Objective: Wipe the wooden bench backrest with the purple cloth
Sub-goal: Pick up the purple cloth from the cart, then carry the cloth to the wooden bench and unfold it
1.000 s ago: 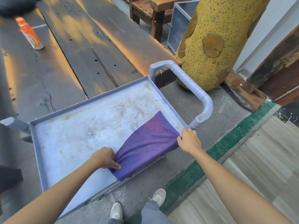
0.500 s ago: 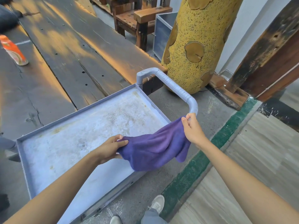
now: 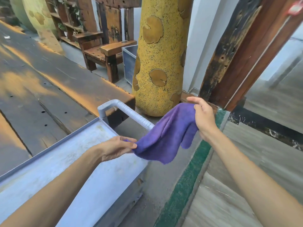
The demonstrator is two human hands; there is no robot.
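Cloth, purple (image 3: 165, 138), one piece, terry-like, hanging in the air between both hands just beyond the near corner of the grey cart tray (image 3: 91, 161) and in front of its ribbed handle (image 3: 131, 115); touching neither, as far as can be told. Left hand (image 3: 116, 148) is pinching the low corner between thumb and fingertips. Right hand (image 3: 203, 115) is clenching the high corner, palm toward the cloth.

Orientation: long axis is running from lower left to upper right, the middle sagging and a loose flap drooping below the right hand.

Wooden bench (image 3: 105, 51), dark, with upright slatted backrest (image 3: 113, 22), is standing well apart, past the yellow speckled pillar (image 3: 157, 59).

Handling advice: the step in hand appears to be readying the cloth. Folding it into a flat pad for one hand would likely serve best, tucking the flap in so nothing is trailing or snagging on the cart handle while carrying it to the backrest.
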